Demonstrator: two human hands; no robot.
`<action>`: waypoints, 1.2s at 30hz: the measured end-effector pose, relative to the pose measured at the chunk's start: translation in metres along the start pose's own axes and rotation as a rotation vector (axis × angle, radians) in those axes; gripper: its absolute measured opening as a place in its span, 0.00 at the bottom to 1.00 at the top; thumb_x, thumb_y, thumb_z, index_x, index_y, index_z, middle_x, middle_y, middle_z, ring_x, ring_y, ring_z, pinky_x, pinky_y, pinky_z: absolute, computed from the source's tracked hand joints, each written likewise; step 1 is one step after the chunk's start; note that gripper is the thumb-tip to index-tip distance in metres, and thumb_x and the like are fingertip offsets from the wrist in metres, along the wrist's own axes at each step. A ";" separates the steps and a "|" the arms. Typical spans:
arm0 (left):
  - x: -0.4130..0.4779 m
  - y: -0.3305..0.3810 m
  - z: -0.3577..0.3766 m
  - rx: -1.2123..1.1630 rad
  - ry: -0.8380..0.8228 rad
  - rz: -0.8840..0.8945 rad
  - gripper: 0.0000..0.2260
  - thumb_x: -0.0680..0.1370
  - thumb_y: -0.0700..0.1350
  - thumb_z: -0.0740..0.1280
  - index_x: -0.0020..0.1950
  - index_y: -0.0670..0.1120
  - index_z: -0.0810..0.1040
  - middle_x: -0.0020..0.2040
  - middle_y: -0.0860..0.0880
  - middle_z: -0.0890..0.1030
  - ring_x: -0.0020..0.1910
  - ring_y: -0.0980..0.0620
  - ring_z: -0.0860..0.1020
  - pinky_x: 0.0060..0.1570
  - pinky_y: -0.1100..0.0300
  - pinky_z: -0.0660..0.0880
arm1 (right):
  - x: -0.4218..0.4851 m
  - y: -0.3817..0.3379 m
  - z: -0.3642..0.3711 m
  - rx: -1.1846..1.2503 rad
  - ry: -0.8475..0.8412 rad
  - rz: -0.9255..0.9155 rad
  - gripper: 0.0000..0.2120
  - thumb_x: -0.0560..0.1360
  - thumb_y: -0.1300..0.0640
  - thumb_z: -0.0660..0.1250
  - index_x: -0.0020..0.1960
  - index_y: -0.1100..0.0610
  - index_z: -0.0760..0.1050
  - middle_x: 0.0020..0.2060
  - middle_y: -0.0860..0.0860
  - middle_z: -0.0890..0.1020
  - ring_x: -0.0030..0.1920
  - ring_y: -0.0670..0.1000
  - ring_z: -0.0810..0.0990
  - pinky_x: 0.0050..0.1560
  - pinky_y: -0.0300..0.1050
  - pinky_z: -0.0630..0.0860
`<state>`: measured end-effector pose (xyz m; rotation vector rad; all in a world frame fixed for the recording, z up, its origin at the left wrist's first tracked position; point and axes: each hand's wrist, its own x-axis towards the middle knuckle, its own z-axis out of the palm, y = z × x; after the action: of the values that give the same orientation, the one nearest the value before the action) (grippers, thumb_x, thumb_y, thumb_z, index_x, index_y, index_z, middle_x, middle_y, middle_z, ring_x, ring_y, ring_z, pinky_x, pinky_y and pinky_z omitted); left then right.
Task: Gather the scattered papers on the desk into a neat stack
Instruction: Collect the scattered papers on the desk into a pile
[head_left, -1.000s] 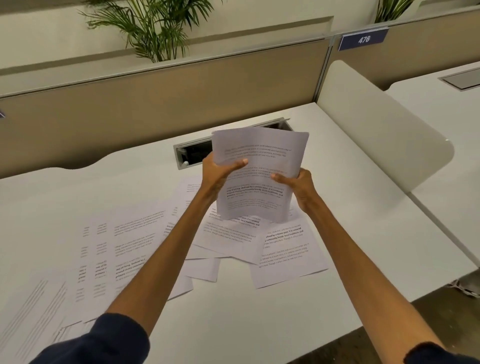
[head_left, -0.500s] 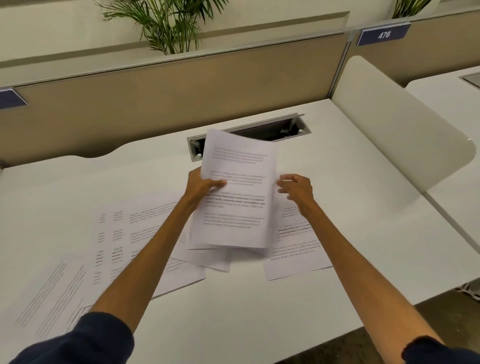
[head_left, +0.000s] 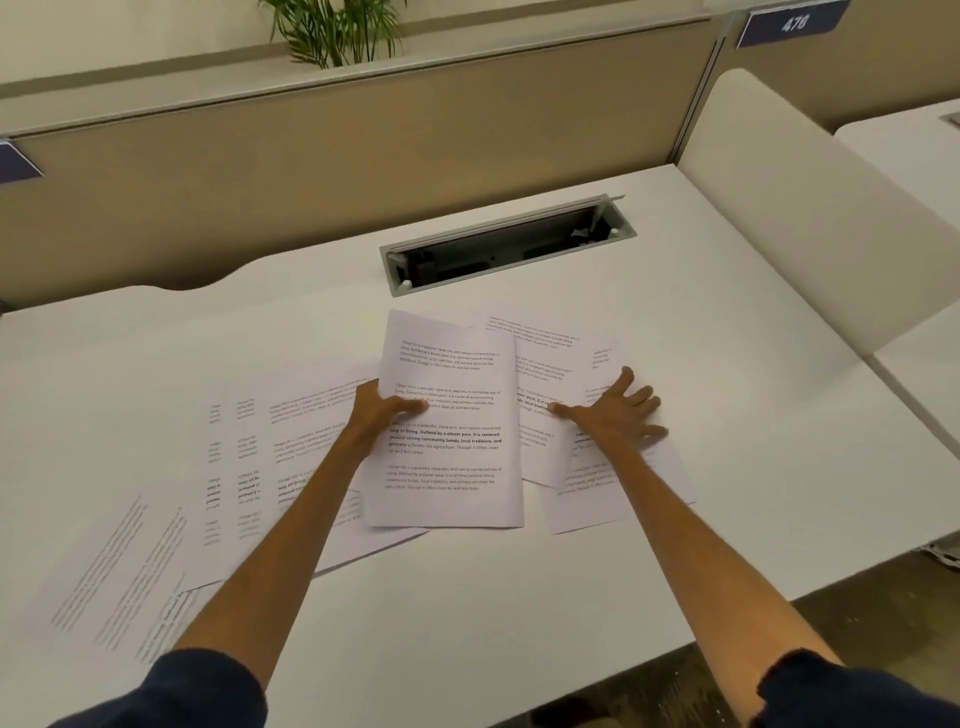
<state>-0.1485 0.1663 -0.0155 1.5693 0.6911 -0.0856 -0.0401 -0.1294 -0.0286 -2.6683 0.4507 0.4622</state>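
A small stack of printed papers (head_left: 447, 441) lies flat at the middle of the white desk (head_left: 467, 597). My left hand (head_left: 382, 410) grips its left edge, thumb on top. My right hand (head_left: 615, 410) rests flat with fingers spread on loose sheets (head_left: 550, 353) just right of the stack, holding nothing. More scattered sheets (head_left: 260, 457) lie to the left, partly under my left forearm, and further ones (head_left: 104, 587) reach the near left corner.
An open cable tray (head_left: 506, 244) is set into the desk behind the papers. A beige partition (head_left: 363, 156) runs along the back and a white side divider (head_left: 810, 208) stands at the right. The desk's front edge is close to me.
The stack came down from upright in both hands to flat on the desk. My right hand let go of it and moved right onto the loose sheets.
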 end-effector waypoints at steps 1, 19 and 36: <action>-0.001 0.000 0.002 0.009 0.001 0.007 0.22 0.69 0.35 0.78 0.62 0.38 0.79 0.55 0.40 0.85 0.51 0.40 0.84 0.48 0.47 0.83 | 0.001 0.000 -0.001 0.007 0.030 -0.014 0.62 0.56 0.30 0.77 0.77 0.52 0.49 0.75 0.63 0.58 0.76 0.63 0.55 0.70 0.74 0.55; -0.006 -0.006 0.000 -0.001 0.003 0.025 0.23 0.69 0.33 0.78 0.63 0.35 0.78 0.55 0.39 0.84 0.49 0.40 0.84 0.40 0.55 0.83 | 0.000 -0.026 -0.018 0.426 0.100 0.015 0.42 0.68 0.68 0.75 0.74 0.57 0.55 0.58 0.61 0.80 0.56 0.63 0.81 0.53 0.53 0.77; -0.010 -0.012 -0.006 -0.090 0.076 0.066 0.21 0.70 0.35 0.78 0.61 0.37 0.80 0.53 0.42 0.85 0.47 0.46 0.85 0.37 0.60 0.83 | 0.005 -0.033 -0.061 0.549 0.076 -0.012 0.31 0.68 0.63 0.76 0.69 0.56 0.70 0.63 0.58 0.79 0.59 0.60 0.80 0.53 0.47 0.75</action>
<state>-0.1648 0.1677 -0.0209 1.5139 0.6933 0.0536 -0.0077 -0.1277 0.0330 -2.1588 0.4994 0.1941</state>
